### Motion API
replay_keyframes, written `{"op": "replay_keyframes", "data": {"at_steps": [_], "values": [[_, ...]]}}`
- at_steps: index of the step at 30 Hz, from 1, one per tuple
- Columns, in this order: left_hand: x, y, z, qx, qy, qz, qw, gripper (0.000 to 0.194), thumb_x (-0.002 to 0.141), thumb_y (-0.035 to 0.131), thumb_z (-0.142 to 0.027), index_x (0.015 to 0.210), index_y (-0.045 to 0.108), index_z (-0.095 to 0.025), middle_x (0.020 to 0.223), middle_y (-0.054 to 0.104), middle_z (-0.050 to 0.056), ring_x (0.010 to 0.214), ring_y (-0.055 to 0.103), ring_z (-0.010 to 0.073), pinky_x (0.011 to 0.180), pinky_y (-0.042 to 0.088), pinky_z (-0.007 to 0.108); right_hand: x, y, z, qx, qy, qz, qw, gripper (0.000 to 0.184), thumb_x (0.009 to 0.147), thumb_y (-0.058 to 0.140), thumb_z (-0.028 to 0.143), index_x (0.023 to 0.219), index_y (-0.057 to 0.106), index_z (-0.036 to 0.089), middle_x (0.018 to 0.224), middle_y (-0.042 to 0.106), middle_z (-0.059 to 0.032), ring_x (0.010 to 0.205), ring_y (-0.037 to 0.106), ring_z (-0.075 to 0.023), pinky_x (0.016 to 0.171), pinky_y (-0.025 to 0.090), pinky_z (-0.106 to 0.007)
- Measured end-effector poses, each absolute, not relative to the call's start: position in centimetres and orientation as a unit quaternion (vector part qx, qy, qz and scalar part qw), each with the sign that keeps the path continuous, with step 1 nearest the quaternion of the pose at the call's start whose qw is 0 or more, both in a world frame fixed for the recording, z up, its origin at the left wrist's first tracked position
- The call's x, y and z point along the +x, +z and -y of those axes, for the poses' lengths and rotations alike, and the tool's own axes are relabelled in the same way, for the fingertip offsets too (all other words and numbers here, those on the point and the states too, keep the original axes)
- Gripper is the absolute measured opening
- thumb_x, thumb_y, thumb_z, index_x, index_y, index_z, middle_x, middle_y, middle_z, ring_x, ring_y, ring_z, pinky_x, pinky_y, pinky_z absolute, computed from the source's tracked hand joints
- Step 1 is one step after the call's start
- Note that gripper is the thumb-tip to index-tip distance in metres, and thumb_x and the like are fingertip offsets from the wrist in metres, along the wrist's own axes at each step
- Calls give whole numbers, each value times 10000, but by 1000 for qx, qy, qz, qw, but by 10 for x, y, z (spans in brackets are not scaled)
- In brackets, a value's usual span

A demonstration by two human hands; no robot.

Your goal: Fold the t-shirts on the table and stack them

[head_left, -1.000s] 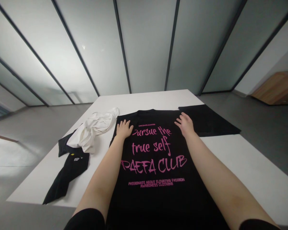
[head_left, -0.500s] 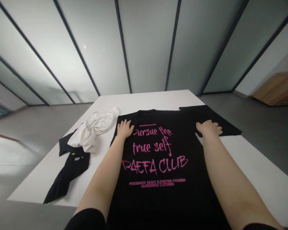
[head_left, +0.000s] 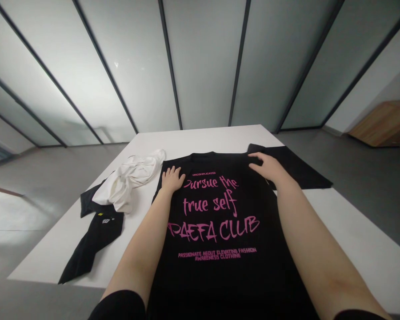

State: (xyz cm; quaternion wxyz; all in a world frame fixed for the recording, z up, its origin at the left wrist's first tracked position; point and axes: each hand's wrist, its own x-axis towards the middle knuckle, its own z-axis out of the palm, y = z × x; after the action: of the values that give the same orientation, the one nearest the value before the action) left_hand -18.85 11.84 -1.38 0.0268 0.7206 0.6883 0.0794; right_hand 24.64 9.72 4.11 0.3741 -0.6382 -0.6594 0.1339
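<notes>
A black cotton T-shirt (head_left: 220, 280) lies spread flat across the near side of the white table (head_left: 360, 235). Left hand (head_left: 172, 179) rests open, fingers apart, on the pink print; right hand (head_left: 266, 167) lies open near the shoulder, clamping nothing. The fabric looks light, soft and limp; the sleeve hem appears the best hold. A crumpled white garment (head_left: 128, 182) sits toward the table's left side.
</notes>
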Motion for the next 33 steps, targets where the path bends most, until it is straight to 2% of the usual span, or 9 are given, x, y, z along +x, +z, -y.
{"op": "replay_keyframes", "data": {"at_steps": [3,7,12,15,19,23,26,30,33], "values": [[-188,-14,-119,720,78,-689,30,667,1073,380,-560,1651,471,-238,1752,361,131,1627,301,383,1306,242,596,228,56,-95,-620,195,696,306,253,870,787,453,1039,805,267,904,769,-55,839,698,-273,862,561,-407],[-187,-12,-118,718,76,-691,32,674,1075,379,-554,1657,461,-226,1754,356,131,1633,288,377,1312,233,587,220,53,-98,-677,115,634,357,242,995,618,452,961,737,244,923,766,-84,859,703,-273,862,553,-399],[-187,-11,-117,717,76,-692,29,664,1072,391,-547,1649,473,-231,1748,366,136,1626,305,379,1307,242,595,205,11,-109,-649,121,644,387,261,950,666,357,1172,730,235,1200,766,-137,1152,709,-329,1100,512,-479],[-186,-12,-117,717,77,-692,26,658,1072,389,-548,1644,479,-236,1745,376,134,1624,309,379,1307,245,592,192,-22,-113,-640,145,668,352,412,867,787,411,1246,729,260,1489,663,-127,1477,511,-394,1272,327,-582],[-184,-10,-115,717,81,-692,25,635,1071,410,-528,1621,506,-224,1740,382,146,1622,310,390,1303,250,600,188,-44,-115,-652,164,667,322,469,825,847,482,1248,758,301,1576,606,-104,1566,378,-458,1291,213,-689],[-180,-3,-112,705,145,-694,-6,599,1072,431,-451,1595,505,-169,1658,500,178,1576,399,359,1281,324,529,195,-42,-117,-638,117,659,381,405,951,704,415,1322,744,257,1594,582,-135,1573,389,-414,1297,249,-656],[-179,1,-110,689,206,-694,-36,561,1085,389,-373,1580,498,-131,1560,593,191,1506,497,318,1241,387,444,199,-40,-117,-640,107,655,388,357,934,709,344,1274,759,249,1566,611,-124,1564,409,-398,1300,271,-639],[-179,0,-108,710,154,-687,-19,468,1060,468,-356,1464,626,-179,1567,602,150,1521,472,344,1257,367,504,199,-44,-114,-658,101,659,349,318,899,730,294,1211,782,255,1491,672,-119,1531,453,-411,1291,279,-664],[-177,-1,-105,719,163,-675,-20,420,1054,482,-325,1404,673,-194,1567,607,135,1529,469,324,1267,360,500,200,-44,-109,-645,67,676,350,346,949,648,290,1264,774,224,1471,680,-138,1481,524,-369,1285,336,-596]]}}
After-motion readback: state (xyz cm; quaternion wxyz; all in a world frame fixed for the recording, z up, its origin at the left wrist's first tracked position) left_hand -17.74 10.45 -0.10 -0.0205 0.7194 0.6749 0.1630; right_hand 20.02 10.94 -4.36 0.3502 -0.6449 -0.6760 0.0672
